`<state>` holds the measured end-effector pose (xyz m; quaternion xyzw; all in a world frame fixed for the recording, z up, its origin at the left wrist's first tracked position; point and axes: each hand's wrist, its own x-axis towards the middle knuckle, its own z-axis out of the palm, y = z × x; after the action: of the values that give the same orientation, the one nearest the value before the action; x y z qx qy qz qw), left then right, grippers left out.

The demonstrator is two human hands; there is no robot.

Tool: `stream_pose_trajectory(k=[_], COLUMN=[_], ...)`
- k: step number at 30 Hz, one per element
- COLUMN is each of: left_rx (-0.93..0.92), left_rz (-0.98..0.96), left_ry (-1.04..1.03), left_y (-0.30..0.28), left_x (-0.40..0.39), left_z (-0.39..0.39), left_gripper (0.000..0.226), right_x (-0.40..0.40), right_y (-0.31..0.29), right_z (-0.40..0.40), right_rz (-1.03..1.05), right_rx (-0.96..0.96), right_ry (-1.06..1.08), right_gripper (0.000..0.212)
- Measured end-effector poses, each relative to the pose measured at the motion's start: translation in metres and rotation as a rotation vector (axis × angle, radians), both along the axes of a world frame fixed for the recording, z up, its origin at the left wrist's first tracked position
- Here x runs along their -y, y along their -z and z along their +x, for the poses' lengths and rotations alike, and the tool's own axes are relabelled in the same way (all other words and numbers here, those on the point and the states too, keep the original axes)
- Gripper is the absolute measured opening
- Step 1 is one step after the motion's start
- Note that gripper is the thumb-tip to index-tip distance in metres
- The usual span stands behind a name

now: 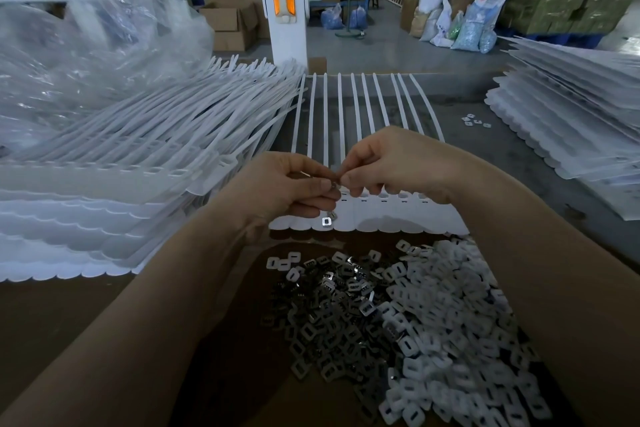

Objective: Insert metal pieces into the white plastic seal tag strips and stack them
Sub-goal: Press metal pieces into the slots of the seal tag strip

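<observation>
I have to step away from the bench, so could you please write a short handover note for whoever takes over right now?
Left hand and right hand pinch a small metal piece together above the seal tag strip lying in front. One metal piece sits on the strip's near edge; the visible slots look unfilled. Loose metal pieces and white plastic pieces are piled nearest you. Strip stacks sit left and right. Left to do: fill this strip, then stack it.

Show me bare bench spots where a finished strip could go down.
Free: grey bench between the centre strip and the right stack, apart from a few loose pieces; also the brown surface in front of the left stack. Crowded: the metal pieces and white caps in front.
</observation>
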<state>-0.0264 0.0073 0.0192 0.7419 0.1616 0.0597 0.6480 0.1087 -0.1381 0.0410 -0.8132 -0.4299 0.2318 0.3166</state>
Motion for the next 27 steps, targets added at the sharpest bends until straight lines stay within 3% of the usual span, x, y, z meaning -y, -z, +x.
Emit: stream_pose_trajectory(k=[6,14,20,27], left_rx=[0.029,0.046,-0.022,0.012], left_rz=[0.028,0.111,0.549,0.493], left_ry=[-0.012,-0.002,-0.079,-0.063], left_y=[-0.001,0.000,0.012,0.013], left_x=[0.005,0.006,0.003,0.006], left_z=[0.000,0.001,0.007,0.008], left_gripper=[0.023,0.022,0.019,0.010], right_x=[0.000,-0.004,0.001,0.001], right_y=[0.000,0.005,0.006,0.008], right_z=[0.000,-0.002,0.007,0.011], right_rz=[0.029,0.026,0.045,0.048], right_rx=[-0.075,-0.061,-0.090,-0.153], right_ry=[0.013,0.016,0.065,0.080], right_gripper=[0.004,0.006,0.008,0.009])
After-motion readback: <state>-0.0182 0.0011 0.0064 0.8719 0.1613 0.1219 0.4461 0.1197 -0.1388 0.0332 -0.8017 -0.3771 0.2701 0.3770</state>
